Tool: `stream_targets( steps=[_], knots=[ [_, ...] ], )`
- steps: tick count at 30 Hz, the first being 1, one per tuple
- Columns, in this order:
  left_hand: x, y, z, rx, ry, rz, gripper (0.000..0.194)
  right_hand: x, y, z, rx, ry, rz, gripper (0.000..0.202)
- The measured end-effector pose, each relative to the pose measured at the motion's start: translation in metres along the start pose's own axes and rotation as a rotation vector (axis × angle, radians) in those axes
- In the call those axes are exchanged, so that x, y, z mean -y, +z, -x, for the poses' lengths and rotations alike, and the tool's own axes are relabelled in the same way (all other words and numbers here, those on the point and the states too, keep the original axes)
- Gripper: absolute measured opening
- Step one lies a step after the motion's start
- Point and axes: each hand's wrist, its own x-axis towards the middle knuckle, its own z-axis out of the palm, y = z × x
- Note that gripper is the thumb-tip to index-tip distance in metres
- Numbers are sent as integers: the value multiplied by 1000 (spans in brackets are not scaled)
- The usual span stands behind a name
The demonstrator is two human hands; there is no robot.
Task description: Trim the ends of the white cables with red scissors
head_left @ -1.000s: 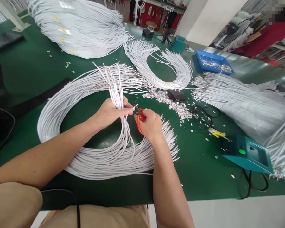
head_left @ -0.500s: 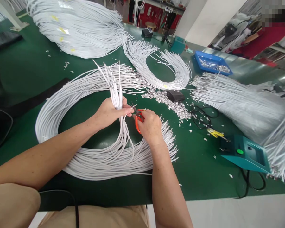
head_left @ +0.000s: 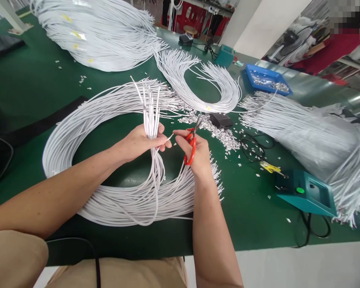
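My left hand [head_left: 147, 138] is closed around a bunch of white cables [head_left: 151, 114], whose ends point up. One cable end [head_left: 170, 137] sticks out to the right past my left thumb. My right hand [head_left: 196, 150] holds red-handled scissors [head_left: 191, 151] in its palm, with the blades [head_left: 199, 121] pointing up and away. The right fingertips are at the tip of that single cable end. Below and around both hands lies a large coil of white cables [head_left: 58, 148] on the green table [head_left: 252, 224].
Silvery scraps [head_left: 225, 138] lie beside a black block [head_left: 221, 121]. Cable bundles [head_left: 102, 36] fill the back left and a smaller coil [head_left: 198, 98] the back. A blue tray [head_left: 268, 80], a teal device [head_left: 307, 192] and bagged cables [head_left: 306, 124] are right. A person in red [head_left: 333, 52] stands beyond.
The scissors have moved away from the cable end and swung upward in my right hand. My right fingertips have come to the cable's tip. My left hand keeps its hold on the bunch.
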Motion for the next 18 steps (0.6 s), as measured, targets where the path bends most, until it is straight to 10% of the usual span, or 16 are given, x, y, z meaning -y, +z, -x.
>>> stream_targets(
  steps=[8,18],
  knots=[
    [-3,0,2,120,-22,20,20,-3,2,0,129,-52,-268,11],
    [-1,2,1,-40,-8,62,32,-5,22,4,-41,-117,-57,17]
  ],
)
